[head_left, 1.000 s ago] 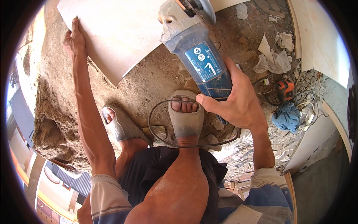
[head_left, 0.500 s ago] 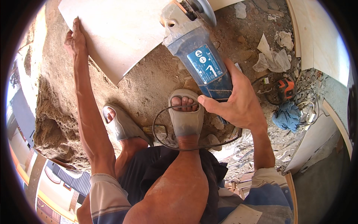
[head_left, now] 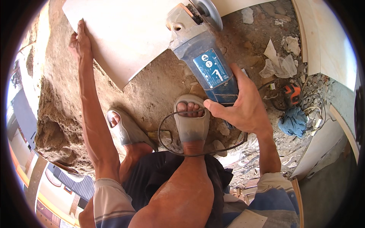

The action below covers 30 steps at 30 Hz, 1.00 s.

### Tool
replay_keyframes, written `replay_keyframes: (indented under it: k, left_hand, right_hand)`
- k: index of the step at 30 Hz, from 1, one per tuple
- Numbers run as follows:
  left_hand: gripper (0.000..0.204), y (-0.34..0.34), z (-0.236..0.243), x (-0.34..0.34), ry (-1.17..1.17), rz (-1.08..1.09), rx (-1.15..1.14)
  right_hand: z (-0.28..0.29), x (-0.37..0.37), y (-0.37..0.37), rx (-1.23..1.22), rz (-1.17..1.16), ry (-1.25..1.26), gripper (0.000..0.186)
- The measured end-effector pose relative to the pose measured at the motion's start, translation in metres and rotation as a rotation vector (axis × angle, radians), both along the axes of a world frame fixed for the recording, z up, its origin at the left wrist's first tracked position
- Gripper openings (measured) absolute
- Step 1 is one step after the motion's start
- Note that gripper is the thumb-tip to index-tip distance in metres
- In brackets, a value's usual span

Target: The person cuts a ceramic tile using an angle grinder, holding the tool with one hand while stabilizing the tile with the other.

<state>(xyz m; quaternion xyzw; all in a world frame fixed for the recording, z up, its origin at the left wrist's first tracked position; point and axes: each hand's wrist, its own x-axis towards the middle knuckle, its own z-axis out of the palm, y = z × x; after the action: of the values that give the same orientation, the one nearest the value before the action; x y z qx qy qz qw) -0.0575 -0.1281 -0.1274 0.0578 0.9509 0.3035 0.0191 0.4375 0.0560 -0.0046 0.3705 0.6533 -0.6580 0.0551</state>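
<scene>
With my right hand I grip an angle grinder by the rear of its dusty blue body. Its grey head and disc point away from me, over the near right part of a large pale tile. I cannot tell whether the disc touches the tile. My left hand grasps the tile's left edge, with its other fingers partly hidden. From the grinder's rear, a dark power cord loops across my right foot and shin.
Grey sandals are on my feet, on rough dirt ground. To the right lie a crumpled plastic bag, an orange and black tool, a blue cloth and tangled cables. More pale tiles stand at the far right.
The view has shifted slightly, so everything sits a little lower and further right. Both hands keep their hold on grinder and tile.
</scene>
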Motion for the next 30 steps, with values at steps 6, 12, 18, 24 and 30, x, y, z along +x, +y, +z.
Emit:
replay_keyframes:
  k: [6,12,18,24,30]
  left_hand:
    - [0.107,-0.003,-0.002,-0.003,0.008,-0.011,-0.010]
    - [0.103,0.002,0.003,0.001,0.010,0.001,-0.032]
    - [0.099,0.004,0.008,0.010,-0.036,-0.032,0.026]
    - [0.102,0.002,0.007,0.004,-0.007,0.000,-0.019]
    - [0.104,0.005,0.003,0.007,0.017,0.030,-0.041]
  right_hand:
    - [-0.003,0.009,-0.006,-0.005,-0.018,0.025,0.067]
    - [-0.004,0.016,-0.008,0.006,-0.030,0.040,0.068]
    - [-0.002,0.023,-0.005,-0.043,-0.001,-0.006,0.070]
    - [-0.002,0.023,-0.005,-0.035,0.015,-0.012,0.068]
    - [-0.008,0.017,-0.005,-0.011,-0.011,0.014,0.068]
